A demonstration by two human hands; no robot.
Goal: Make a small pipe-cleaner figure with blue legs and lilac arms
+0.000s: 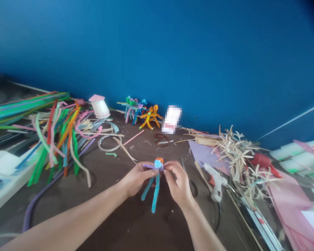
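Observation:
Both hands meet around a small pipe cleaner figure (155, 190) above the dark table. Its two blue legs hang down, its head is light blue and orange, and a purple twisted piece sticks out to the left. My left hand (135, 179) pinches the figure from the left, thumb on its upper body. From the right, the closed fingers of my right hand (178, 184) pinch the purple part just below the head. My fingers hide some of the body. Under my right hand lies a pair of scissors (193, 188), mostly covered.
Colourful pipe cleaners (68, 139) heap at the left. Finished figures (148, 116) stand by the blue wall, near a white cup-like piece (99, 106) with a pink top. A glue gun (216, 181), dried-leaf flowers (235, 157) and pink sheets (290, 202) lie at the right. Beads (161, 140) lie centrally.

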